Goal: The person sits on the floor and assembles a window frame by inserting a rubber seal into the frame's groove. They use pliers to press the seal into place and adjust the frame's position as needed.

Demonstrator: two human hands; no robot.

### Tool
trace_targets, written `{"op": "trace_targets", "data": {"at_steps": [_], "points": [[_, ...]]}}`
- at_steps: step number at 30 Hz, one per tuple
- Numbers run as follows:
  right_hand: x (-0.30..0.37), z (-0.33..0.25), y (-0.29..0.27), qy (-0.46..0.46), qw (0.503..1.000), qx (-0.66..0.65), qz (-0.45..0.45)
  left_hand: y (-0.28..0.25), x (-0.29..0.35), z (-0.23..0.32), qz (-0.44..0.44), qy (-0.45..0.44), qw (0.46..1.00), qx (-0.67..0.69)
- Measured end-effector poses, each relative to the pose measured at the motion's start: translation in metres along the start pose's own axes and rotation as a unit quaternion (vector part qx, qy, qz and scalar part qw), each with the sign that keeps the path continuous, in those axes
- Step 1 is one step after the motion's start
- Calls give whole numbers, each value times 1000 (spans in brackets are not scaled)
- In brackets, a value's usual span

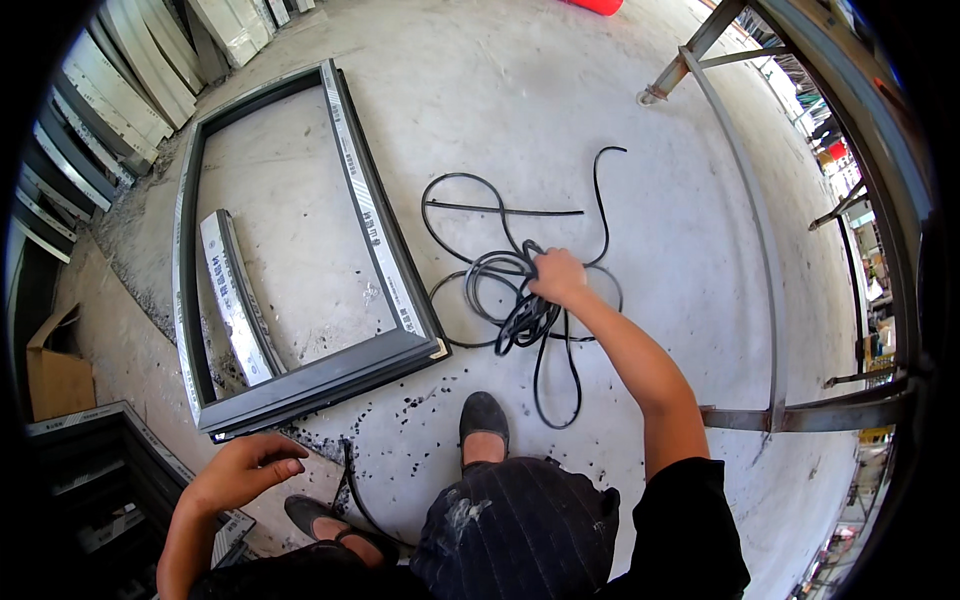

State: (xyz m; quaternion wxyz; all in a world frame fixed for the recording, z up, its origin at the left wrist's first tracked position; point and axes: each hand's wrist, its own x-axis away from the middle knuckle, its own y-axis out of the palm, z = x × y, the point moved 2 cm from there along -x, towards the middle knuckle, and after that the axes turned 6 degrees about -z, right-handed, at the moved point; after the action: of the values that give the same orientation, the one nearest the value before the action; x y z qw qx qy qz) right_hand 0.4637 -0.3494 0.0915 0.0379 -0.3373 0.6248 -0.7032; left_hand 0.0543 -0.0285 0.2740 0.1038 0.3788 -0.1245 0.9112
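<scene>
My right hand [558, 276] reaches down to the floor with its fingers closed on a tangled coil of thin black rubber sealing strip [528, 330]. Loops and loose ends of the strip spread around the hand on the grey floor. My left hand [245, 470] hovers near the close corner of a dark grey window frame [300, 388]. Its fingers are loosely bent, the thumb is apart from them, and nothing is in it. The frame lies flat, with printed protective film along its sides. Inside it rests a short film-covered profile piece [236, 295].
Long metal profiles [130, 80] lean at the upper left. A cardboard box [60, 370] and another dark frame [110, 470] sit at the left. A metal table frame [770, 250] stands on the right. Black scraps [410, 405] and another strip piece [350, 480] lie near my feet.
</scene>
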Motion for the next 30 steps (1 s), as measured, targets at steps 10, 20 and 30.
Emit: {"op": "trace_targets", "data": {"at_steps": [10, 20, 30], "points": [[-6, 4, 47, 63, 998, -24, -17, -6, -8, -3, 9, 12, 1000, -22], [73, -21, 75, 124, 979, -144, -79, 1, 17, -7, 35, 85, 994, -51], [129, -45, -55, -48, 856, -514, -12, 17, 57, -4, 49, 99, 994, -9]]}}
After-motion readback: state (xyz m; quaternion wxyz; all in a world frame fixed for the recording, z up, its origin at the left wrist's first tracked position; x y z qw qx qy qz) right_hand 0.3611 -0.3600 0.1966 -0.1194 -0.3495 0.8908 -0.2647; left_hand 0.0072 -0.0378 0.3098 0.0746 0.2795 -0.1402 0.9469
